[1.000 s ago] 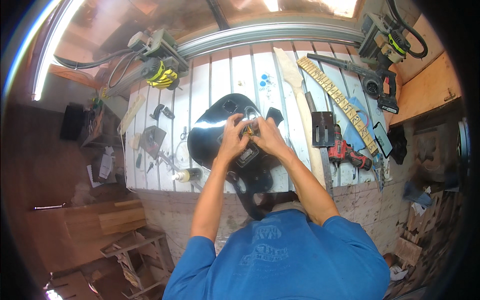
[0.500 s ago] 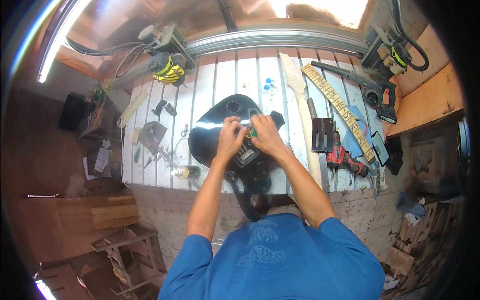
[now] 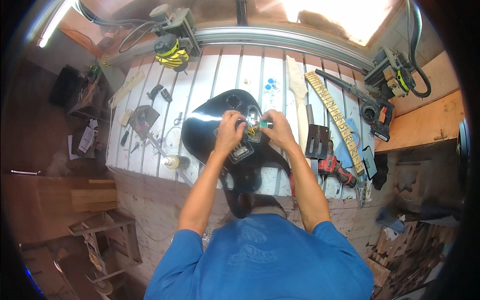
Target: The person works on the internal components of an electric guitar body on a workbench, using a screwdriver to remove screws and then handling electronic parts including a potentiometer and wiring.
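A black electric guitar body [image 3: 200, 135] lies on the slatted white bench, its narrow end towards me. Yellow and other thin wires [image 3: 251, 131] show in an uncovered cavity on its right side. Over the cavity's left edge, my left hand [image 3: 230, 131] has its fingers bent and drawn together; what they hold, if anything, is hidden. At the cavity's right edge, my right hand [image 3: 280, 131] pinches a small green part [image 3: 264, 124] between thumb and fingers. Its exact kind is too small to make out.
Right of the guitar lie a pale wooden neck [image 3: 297, 85], a fretboard strip [image 3: 335, 111], a red drill [image 3: 330, 164], a cordless blower [image 3: 371, 111] and a phone [image 3: 369, 161]. To the left are a bottle [image 3: 176, 161] and a screwdriver [image 3: 124, 138]. Machine heads [image 3: 172, 52] hang from a rail behind.
My hands have moved apart, my right one outward with the green part. More of the cavity and its wires shows between them. The whole view has shifted slightly.
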`<state>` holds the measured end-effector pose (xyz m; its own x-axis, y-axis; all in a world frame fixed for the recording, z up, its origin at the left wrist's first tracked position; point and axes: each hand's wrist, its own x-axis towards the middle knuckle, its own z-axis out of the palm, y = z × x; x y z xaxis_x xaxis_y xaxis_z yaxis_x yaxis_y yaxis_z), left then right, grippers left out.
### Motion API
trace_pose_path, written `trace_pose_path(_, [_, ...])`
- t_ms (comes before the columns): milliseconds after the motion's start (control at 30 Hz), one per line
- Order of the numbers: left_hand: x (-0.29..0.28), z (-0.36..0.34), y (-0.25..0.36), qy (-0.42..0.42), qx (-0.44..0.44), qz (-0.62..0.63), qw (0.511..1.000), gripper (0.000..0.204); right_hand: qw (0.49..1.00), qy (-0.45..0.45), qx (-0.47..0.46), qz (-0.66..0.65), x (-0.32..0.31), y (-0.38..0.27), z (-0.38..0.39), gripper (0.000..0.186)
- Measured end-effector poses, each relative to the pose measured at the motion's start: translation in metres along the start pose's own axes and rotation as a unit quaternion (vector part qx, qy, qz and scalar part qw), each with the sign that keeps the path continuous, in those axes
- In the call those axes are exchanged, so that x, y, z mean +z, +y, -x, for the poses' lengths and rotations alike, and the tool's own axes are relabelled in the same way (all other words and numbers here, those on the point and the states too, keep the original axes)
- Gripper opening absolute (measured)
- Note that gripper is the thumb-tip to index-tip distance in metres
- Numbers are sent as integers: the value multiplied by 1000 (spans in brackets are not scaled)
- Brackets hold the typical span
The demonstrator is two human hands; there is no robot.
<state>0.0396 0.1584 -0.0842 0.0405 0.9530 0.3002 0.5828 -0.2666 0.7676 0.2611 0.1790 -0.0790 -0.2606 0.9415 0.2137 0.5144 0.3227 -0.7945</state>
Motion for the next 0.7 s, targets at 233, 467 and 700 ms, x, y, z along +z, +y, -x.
trace_pose_path(233, [18, 14, 20, -29, 100, -63, 993, 16, 925, 74, 126, -350, 30, 19, 25, 37])
trace_pose_path(467, [24, 16, 21, -29, 92, -107, 990, 24, 885, 123, 123, -432, 48, 22, 42, 39])
trace_pose_path(700, [19, 1, 26, -138, 175, -86, 971, 24, 885, 113, 117, -436, 42, 24, 40, 37])
